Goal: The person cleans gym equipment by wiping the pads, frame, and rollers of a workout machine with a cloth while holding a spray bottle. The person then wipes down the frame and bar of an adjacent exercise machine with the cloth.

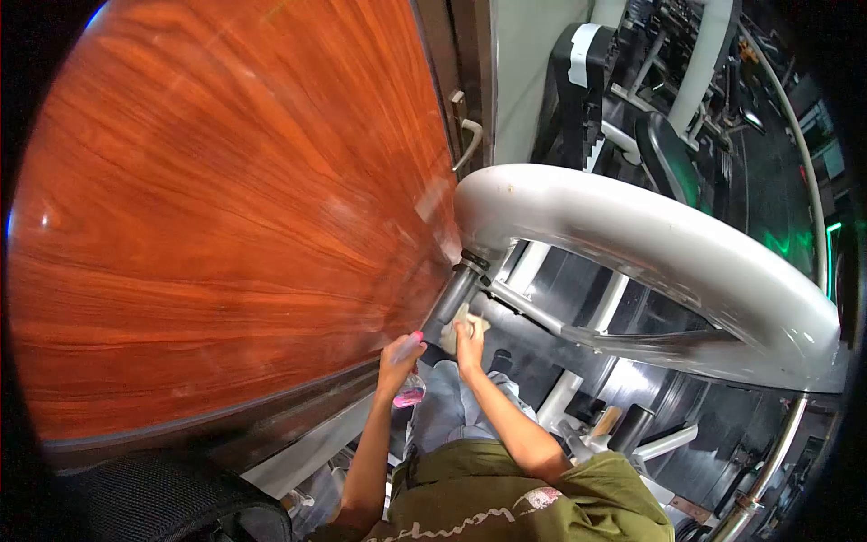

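Observation:
My left hand (395, 366) is wrapped round a spray bottle (411, 394) with a pink top and pinkish liquid inside. Its fingers cover the neck of the bottle. To the right of it, my right hand (469, 343) grips a pale yellowish cloth (476, 322), part of which sticks out past the fingers. Just above the cloth is a dark grey handle grip (457, 294) on the gym machine; whether the cloth touches it I cannot tell. A big curved light-grey machine frame (632, 212) arches from that grip toward the right.
A glossy reddish wood-grain door (226, 208) fills the left, with a metal door handle (470, 144) at its edge. A black mesh backrest (172, 492) is at lower left. More gym equipment (668, 144) stands at upper right. A chrome pole (768, 461) rises at lower right.

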